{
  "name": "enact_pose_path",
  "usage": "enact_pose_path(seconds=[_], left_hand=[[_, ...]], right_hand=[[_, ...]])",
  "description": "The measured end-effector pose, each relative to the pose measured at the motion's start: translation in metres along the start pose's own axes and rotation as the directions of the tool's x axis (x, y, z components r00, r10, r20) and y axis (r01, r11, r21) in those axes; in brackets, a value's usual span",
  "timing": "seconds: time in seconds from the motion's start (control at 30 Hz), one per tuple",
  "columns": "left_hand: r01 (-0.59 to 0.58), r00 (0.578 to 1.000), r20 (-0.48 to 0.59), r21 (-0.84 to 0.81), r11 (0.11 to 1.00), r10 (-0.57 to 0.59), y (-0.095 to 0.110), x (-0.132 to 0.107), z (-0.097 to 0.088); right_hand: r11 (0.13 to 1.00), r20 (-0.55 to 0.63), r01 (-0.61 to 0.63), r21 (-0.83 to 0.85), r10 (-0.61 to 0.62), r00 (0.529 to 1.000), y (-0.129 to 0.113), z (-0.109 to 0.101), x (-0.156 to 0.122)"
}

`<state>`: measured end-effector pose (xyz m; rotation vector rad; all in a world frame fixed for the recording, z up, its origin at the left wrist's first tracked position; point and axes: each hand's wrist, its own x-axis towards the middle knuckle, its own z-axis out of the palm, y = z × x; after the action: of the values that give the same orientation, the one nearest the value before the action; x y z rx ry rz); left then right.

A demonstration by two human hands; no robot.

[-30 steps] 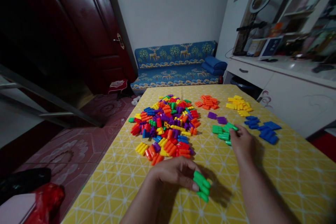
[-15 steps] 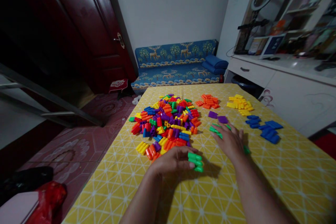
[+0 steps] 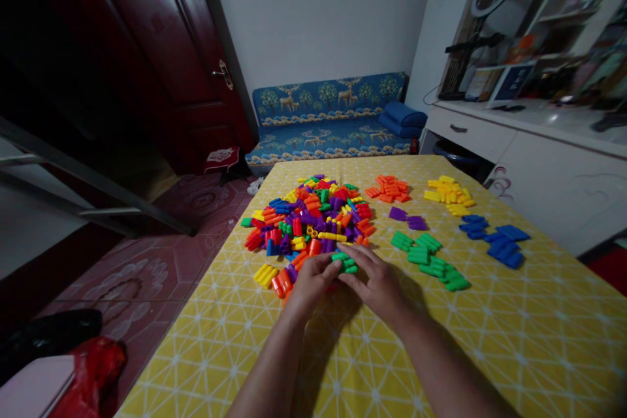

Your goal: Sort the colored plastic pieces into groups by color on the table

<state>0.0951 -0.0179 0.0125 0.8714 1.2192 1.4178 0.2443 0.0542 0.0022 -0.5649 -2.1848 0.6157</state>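
A mixed pile of coloured plastic blocks (image 3: pixel 308 225) lies on the yellow tablecloth (image 3: pixel 490 339). At its near edge my left hand (image 3: pixel 311 281) and my right hand (image 3: pixel 375 281) meet, fingers closed around a small green block piece (image 3: pixel 344 262) held between them. To the right lies a sorted group of green blocks (image 3: pixel 431 258). Beyond it sit purple blocks (image 3: pixel 406 217), orange blocks (image 3: pixel 388 188), yellow blocks (image 3: pixel 448 194) and blue blocks (image 3: pixel 494 240), each in its own group.
The table's left edge drops to a red patterned floor (image 3: pixel 161 261). A blue sofa (image 3: pixel 328 121) stands at the far wall, a dark door (image 3: pixel 186 59) at left, white cabinets (image 3: pixel 539 157) at right. A red bag (image 3: pixel 93 366) lies at lower left.
My right hand left the green group and came left to meet my left hand. My left hand carried its green piece up toward the mixed pile's near edge.
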Motion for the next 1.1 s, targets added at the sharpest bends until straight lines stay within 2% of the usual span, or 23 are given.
enact_pose_path(seconds=[0.2,0.4,0.5,0.57,0.63,0.7,0.77,0.83,0.9,0.97,1.0,1.1], left_hand=[[-0.035,0.999,0.018,0.081,0.996,0.033,-0.002,0.000,0.002],[-0.027,0.993,-0.117,0.053,0.998,0.033,-0.001,0.002,0.003],[-0.030,0.992,-0.122,0.086,0.996,0.041,-0.001,0.001,0.002],[-0.085,0.981,-0.155,0.182,0.980,0.114,0.000,0.000,-0.001],[-0.157,0.939,-0.228,0.385,0.909,0.259,0.001,-0.001,-0.008],[-0.194,0.845,-0.288,0.621,0.759,0.451,0.004,-0.001,-0.017],[-0.179,0.737,-0.291,0.786,0.592,0.609,0.006,-0.001,-0.028],[-0.168,0.661,-0.270,0.856,0.488,0.700,0.006,0.000,-0.037],[-0.167,0.633,-0.258,0.875,0.454,0.730,0.006,0.001,-0.041],[-0.166,0.638,-0.254,0.876,0.453,0.726,0.006,0.001,-0.042],[-0.162,0.654,-0.247,0.877,0.452,0.715,0.007,0.001,-0.040],[-0.138,0.733,-0.201,0.892,0.430,0.650,0.009,-0.001,-0.032]], right_hand=[[0.997,-0.002,-0.016,0.070,0.016,1.000,0.004,0.006,-0.002],[0.992,0.008,0.033,0.122,-0.034,0.999,0.002,0.006,-0.003],[0.996,-0.071,0.058,0.067,-0.053,0.996,0.007,0.002,0.000],[0.999,-0.167,0.029,-0.038,-0.034,0.985,0.017,-0.006,0.002],[0.984,-0.280,-0.046,-0.172,-0.004,0.960,0.031,-0.017,0.002],[0.946,-0.380,-0.138,-0.294,0.017,0.925,0.046,-0.030,0.001],[0.888,-0.451,-0.245,-0.389,0.048,0.891,0.057,-0.041,-0.003],[0.804,-0.489,-0.365,-0.469,0.108,0.866,0.065,-0.049,-0.008],[0.716,-0.485,-0.445,-0.538,0.168,0.858,0.069,-0.052,-0.013],[0.679,-0.471,-0.455,-0.576,0.180,0.864,0.069,-0.051,-0.015],[0.695,-0.461,-0.430,-0.576,0.158,0.873,0.067,-0.050,-0.014],[0.850,-0.392,-0.234,-0.472,0.035,0.919,0.053,-0.036,-0.009]])
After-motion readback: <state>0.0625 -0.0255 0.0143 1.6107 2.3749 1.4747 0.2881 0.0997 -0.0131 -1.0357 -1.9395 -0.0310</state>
